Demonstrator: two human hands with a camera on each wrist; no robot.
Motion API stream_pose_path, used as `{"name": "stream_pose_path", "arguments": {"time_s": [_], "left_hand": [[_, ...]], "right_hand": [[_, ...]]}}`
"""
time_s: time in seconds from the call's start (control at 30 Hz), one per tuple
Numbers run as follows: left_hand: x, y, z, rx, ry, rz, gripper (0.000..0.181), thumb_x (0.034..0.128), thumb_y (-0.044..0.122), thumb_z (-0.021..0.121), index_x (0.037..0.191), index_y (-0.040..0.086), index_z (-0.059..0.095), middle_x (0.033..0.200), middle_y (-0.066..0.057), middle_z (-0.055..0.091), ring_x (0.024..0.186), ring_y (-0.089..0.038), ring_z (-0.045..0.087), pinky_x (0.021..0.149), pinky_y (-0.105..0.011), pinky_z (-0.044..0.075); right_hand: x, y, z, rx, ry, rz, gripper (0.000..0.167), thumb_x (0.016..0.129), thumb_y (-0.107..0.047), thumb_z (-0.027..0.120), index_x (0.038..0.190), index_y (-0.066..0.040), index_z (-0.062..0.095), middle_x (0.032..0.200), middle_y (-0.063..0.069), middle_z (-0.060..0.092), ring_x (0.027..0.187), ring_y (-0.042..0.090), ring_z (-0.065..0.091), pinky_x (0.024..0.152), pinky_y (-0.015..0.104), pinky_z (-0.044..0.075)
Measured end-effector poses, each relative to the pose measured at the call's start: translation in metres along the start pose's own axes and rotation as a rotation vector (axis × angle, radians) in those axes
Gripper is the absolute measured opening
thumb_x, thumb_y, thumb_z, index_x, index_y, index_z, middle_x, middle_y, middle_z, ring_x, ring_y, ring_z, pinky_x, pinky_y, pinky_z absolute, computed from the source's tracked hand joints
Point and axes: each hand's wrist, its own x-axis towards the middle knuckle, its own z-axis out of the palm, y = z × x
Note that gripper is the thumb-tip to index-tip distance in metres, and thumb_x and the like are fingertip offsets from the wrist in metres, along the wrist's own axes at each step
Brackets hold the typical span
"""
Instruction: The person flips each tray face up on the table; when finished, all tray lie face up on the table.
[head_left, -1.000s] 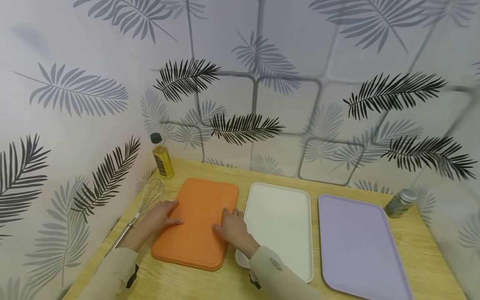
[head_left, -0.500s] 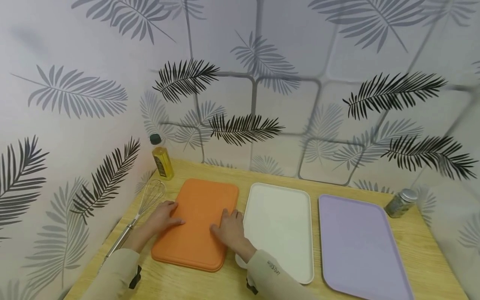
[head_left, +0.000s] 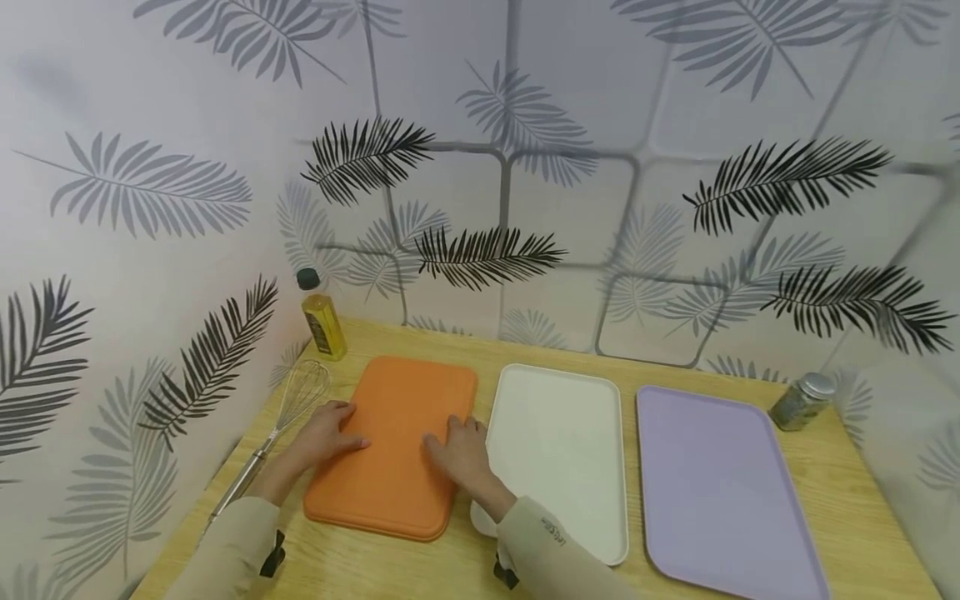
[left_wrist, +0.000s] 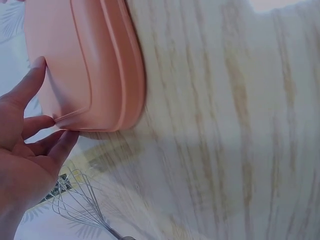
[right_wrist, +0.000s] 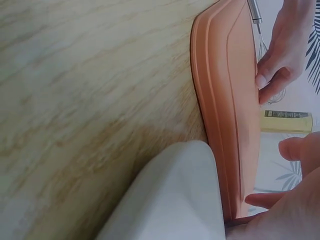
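Observation:
An orange rectangular tray [head_left: 397, 467] with rounded corners lies on the table, seemingly upside down, its sides flaring to a rim near the tabletop. My left hand [head_left: 321, 435] grips its left edge, thumb over the top face and fingers at the side, also plain in the left wrist view on the orange tray [left_wrist: 70, 65]. At the opposite edge my right hand [head_left: 463, 460] holds the tray, thumb over the top. In the right wrist view some right-hand fingers [right_wrist: 262, 200] are at the edge of the orange tray [right_wrist: 220, 90], partly hidden behind it.
A white tray [head_left: 558, 450] sits close on the right, partly under my right forearm. Farther right lie a lilac tray [head_left: 720, 492] and a small lidded jar [head_left: 802, 404]. A whisk [head_left: 273, 433] runs along the left, below a yellow bottle [head_left: 324, 325]. Patterned walls [head_left: 480, 200] border the table.
Both hands stay at the orange tray's edges. The right hand shifts only slightly, and the tray keeps its place. The view itself moves a little.

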Motion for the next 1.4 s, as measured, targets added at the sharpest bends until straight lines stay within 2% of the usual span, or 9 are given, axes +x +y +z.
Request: {"name": "stream_pose_path", "arguments": {"time_s": [0.17,0.33,0.47,0.53,0.63,0.73,0.9,1.17,1.4], "left_hand": [[-0.001,-0.002,0.002,-0.019,-0.012,0.007,0.079,0.0824,0.031,0.076,0.134,-0.018,0.042,0.133,-0.036,0.044,0.122,-0.051,0.039,0.101,-0.057,0.036],[-0.003,0.000,0.000,-0.041,-0.008,0.006,0.081,0.0830,0.034,0.075,0.134,-0.018,0.042,0.133,-0.037,0.043,0.122,-0.053,0.038,0.100,-0.059,0.036],[-0.004,0.001,-0.002,-0.048,-0.002,0.013,0.079,0.0845,0.033,0.074,0.135,-0.018,0.041,0.135,-0.037,0.042,0.124,-0.053,0.036,0.102,-0.060,0.034],[-0.006,0.001,-0.003,-0.052,-0.010,0.009,0.079,0.0857,0.033,0.073,0.137,-0.017,0.039,0.137,-0.036,0.040,0.126,-0.053,0.034,0.103,-0.060,0.032],[-0.009,0.003,-0.005,-0.066,-0.029,0.006,0.080,0.0864,0.033,0.072,0.138,-0.017,0.037,0.139,-0.037,0.037,0.127,-0.055,0.032,0.103,-0.061,0.031],[-0.012,0.005,-0.007,-0.080,-0.046,0.009,0.083,0.0864,0.034,0.071,0.139,-0.018,0.035,0.139,-0.039,0.036,0.126,-0.056,0.031,0.103,-0.062,0.031],[-0.012,0.006,-0.008,-0.094,-0.057,0.003,0.084,0.0865,0.034,0.071,0.140,-0.017,0.033,0.141,-0.038,0.034,0.128,-0.056,0.029,0.104,-0.061,0.031],[-0.009,0.007,-0.007,-0.130,-0.070,-0.024,0.087,0.0867,0.037,0.071,0.141,-0.017,0.030,0.144,-0.038,0.030,0.130,-0.056,0.025,0.106,-0.062,0.027],[-0.010,0.005,-0.003,-0.140,-0.049,-0.028,0.084,0.0877,0.036,0.070,0.141,-0.016,0.031,0.145,-0.037,0.029,0.131,-0.056,0.024,0.106,-0.062,0.026]], "right_hand": [[-0.001,0.001,-0.003,0.106,0.021,0.012,0.050,0.092,-0.029,0.059,0.129,0.004,0.055,0.130,0.032,0.048,0.121,0.050,0.044,0.097,0.057,0.041],[0.001,0.003,-0.012,0.187,0.075,-0.074,0.045,0.089,-0.012,0.062,0.129,0.005,0.055,0.131,0.027,0.053,0.118,0.041,0.053,0.096,0.050,0.045],[0.005,0.005,-0.018,0.223,0.106,-0.117,0.049,0.082,0.005,0.061,0.131,0.007,0.053,0.126,0.024,0.059,0.088,0.032,0.064,0.074,0.040,0.054],[0.007,0.007,-0.020,0.222,0.109,-0.118,0.053,0.080,0.008,0.062,0.132,0.007,0.052,0.126,0.024,0.059,0.087,0.029,0.064,0.072,0.038,0.054],[0.009,0.008,-0.022,0.217,0.092,-0.105,0.056,0.078,0.009,0.065,0.133,0.009,0.051,0.128,0.025,0.057,0.112,0.030,0.059,0.088,0.039,0.052],[0.011,0.010,-0.024,0.217,0.055,-0.074,0.059,0.077,0.006,0.069,0.133,0.010,0.050,0.130,0.026,0.055,0.120,0.034,0.054,0.095,0.043,0.049],[0.015,0.010,-0.031,0.241,-0.001,-0.021,0.062,0.076,0.002,0.073,0.133,0.010,0.051,0.129,0.028,0.055,0.114,0.032,0.057,0.089,0.038,0.052],[0.018,0.007,-0.038,0.308,-0.001,-0.038,0.060,0.078,0.007,0.071,0.133,0.010,0.050,0.126,0.030,0.056,0.106,0.033,0.062,0.073,0.031,0.057],[0.015,0.006,-0.037,0.461,-0.023,0.040,0.064,0.079,0.012,0.065,0.139,0.007,0.045,0.125,0.031,0.054,0.074,0.026,0.069,0.055,0.028,0.057]]}}
